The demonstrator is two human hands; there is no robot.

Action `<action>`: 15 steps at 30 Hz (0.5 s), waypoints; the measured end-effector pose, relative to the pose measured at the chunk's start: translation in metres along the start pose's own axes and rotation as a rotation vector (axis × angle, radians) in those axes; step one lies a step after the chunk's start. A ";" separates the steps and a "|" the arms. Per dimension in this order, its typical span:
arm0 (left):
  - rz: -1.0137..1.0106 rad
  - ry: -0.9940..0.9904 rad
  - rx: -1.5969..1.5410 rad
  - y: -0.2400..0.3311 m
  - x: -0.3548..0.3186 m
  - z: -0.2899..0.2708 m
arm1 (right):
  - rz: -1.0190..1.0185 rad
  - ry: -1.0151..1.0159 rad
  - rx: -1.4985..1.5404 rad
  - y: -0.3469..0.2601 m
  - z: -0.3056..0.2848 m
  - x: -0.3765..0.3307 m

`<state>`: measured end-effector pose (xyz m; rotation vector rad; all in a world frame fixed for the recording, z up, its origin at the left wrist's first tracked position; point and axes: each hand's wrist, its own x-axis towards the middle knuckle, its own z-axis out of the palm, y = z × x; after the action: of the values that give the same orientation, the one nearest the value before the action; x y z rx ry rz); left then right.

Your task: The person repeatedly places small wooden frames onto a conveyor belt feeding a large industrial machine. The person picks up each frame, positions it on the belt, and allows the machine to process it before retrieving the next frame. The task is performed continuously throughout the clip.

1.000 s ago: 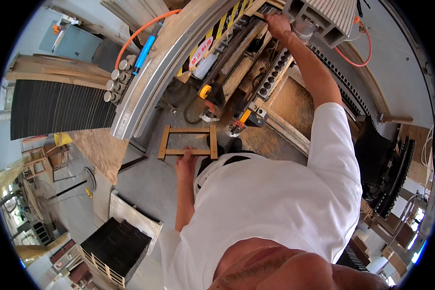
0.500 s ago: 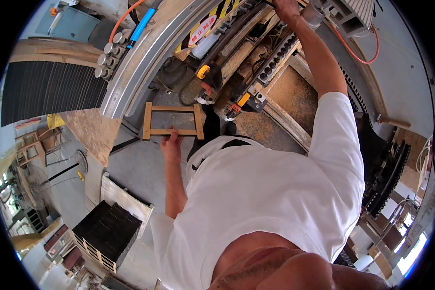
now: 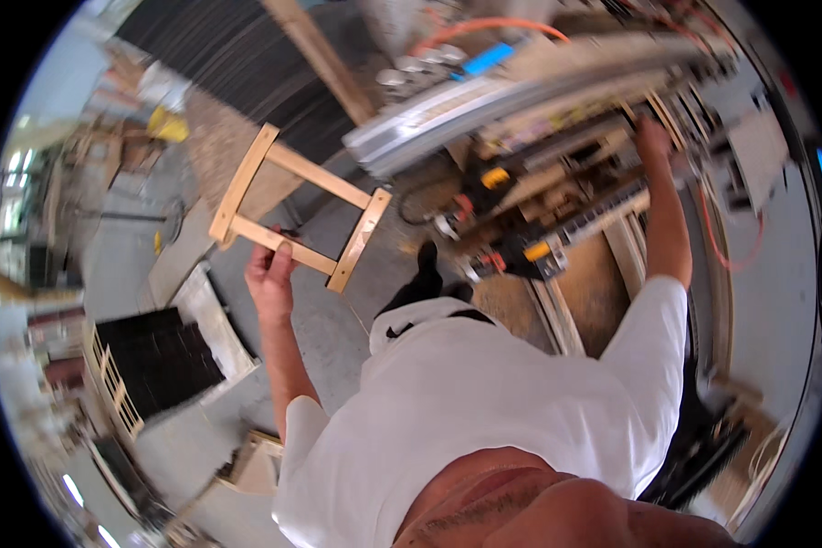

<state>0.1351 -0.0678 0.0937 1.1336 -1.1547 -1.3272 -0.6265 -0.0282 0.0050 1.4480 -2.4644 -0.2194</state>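
Pale yellow-brown wood: 4 bars joined into an open, ladder-like frame, with 1 bowed outer bar at left, 1 straighter outer bar at right and 2 cross rails between. Position: tilted, raised at centre-left over the smooth grey floor, well apart from the long woodworking machine at right. Near cross rail pinched in the bare left hand, between thumb on the side facing the camera and other fingers behind.

At upper right, bare right hand stretched to the far end of the machine, close against a slim pale wooden piece; too blurred to tell whether gripping it or only touching, or how far spread the fingers.

Progress, by judgement: joining of the held frame seemingly done, all 4 corners closed, no gap visible; small dark marks near the bar ends, perhaps fixings. Apparently left: handling of the wooden piece at the machine and setting down of the held frame, not yet resting on any surface. Impossible to tell whether finishing of the frame also remains.

Surroundings: straight silver metal beam along the machine's upper side; curved orange hose and bright blue cylinder above; dark, flat-topped stack at lower left.
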 end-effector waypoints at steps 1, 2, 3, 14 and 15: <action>0.044 0.025 -0.018 0.023 0.001 -0.010 | 0.053 0.009 0.008 -0.014 -0.005 0.000; 0.082 0.030 -0.044 0.039 0.006 -0.020 | 0.073 -0.038 -0.007 -0.020 -0.011 -0.001; 0.126 0.063 -0.068 0.056 0.017 -0.034 | 0.105 -0.059 -0.071 -0.016 -0.013 -0.001; 0.433 -0.040 -0.362 0.290 0.251 -0.100 | 0.125 0.505 0.941 -0.170 -0.193 -0.106; 0.411 -0.098 -0.353 0.307 0.293 -0.112 | 0.111 0.536 1.064 -0.192 -0.209 -0.126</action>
<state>0.2600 -0.3798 0.3765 0.5457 -1.0975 -1.2090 -0.3441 -0.0101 0.1323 1.3652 -2.1912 1.4853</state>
